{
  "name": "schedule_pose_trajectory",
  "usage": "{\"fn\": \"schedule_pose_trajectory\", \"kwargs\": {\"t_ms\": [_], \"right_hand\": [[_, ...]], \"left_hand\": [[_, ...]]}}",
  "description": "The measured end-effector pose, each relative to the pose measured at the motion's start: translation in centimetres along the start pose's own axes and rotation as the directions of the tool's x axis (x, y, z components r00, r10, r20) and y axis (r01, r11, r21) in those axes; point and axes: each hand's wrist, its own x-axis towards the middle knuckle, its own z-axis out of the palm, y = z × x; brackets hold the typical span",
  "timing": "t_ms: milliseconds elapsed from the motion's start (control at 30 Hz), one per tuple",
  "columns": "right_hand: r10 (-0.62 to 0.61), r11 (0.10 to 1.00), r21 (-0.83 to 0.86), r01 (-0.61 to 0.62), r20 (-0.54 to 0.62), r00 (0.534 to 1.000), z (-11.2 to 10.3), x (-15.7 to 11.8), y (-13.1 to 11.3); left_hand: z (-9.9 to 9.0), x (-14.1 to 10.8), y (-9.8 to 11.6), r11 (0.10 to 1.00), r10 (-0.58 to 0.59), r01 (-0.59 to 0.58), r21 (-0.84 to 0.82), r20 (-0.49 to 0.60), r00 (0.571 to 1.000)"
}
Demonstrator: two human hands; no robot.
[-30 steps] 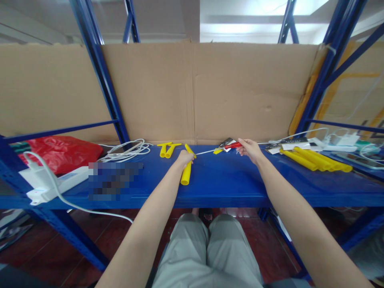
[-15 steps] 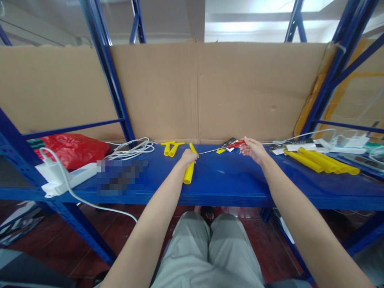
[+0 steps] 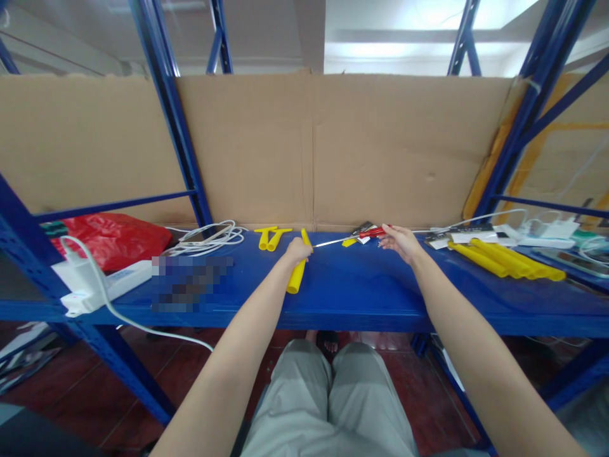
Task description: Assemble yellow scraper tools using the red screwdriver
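My left hand (image 3: 298,250) is closed around a yellow T-shaped piece (image 3: 295,279), its tube end pointing toward me over the blue shelf. In my right hand (image 3: 398,242) is the red handle of a screwdriver (image 3: 371,233). The metal shaft runs left, and its tip meets the yellow piece beside my left fingers. Behind and left of my left hand lie two yellow T-shaped pieces (image 3: 273,239). A small yellow part (image 3: 349,242) rests near dark and white packaging, just behind the screwdriver.
Several yellow tubes (image 3: 504,259) lie at the right. At the left are a white power strip (image 3: 128,279), coiled white cable (image 3: 223,236) and a red bag (image 3: 114,241). Cardboard (image 3: 252,152) stands behind the blue shelf (image 3: 361,285), between blue posts.
The view has shifted slightly. Both hands keep their holds, and the screwdriver tip still meets the yellow piece, whose near end has swung a little to the left.
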Motion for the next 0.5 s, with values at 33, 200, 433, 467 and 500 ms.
{"fn": "schedule_pose_trajectory", "kwargs": {"t_ms": [33, 200, 433, 467, 500], "right_hand": [[-0.003, 1.0, -0.006, 0.003, -0.018, 1.0, 0.04, 0.02, 0.0], [-0.013, 1.0, -0.018, 0.011, -0.058, 0.998, 0.33, 0.11, 0.19], [-0.035, 0.998, -0.052, 0.032, -0.073, 0.997, 0.26, 0.27, 0.73], [-0.026, 0.999, -0.045, 0.023, -0.063, 0.998, 0.2, 0.25, 0.71], [-0.014, 0.999, -0.037, 0.012, -0.051, 0.999, 0.13, 0.21, 0.65]], "left_hand": [[-0.01, -0.04, 0.01, 1.0, 0.001, -0.001, 0.001, 0.0, 1.0], [-0.11, -0.25, -0.09, 1.0, 0.0, 0.0, -0.026, 0.001, 1.0], [0.03, -0.39, -0.33, 0.993, -0.011, 0.009, -0.116, -0.016, 1.0], [0.03, -0.46, -0.3, 0.993, -0.018, 0.016, -0.119, -0.017, 1.0], [0.0, -0.54, -0.27, 0.992, -0.024, 0.022, -0.123, -0.016, 1.0]]}}
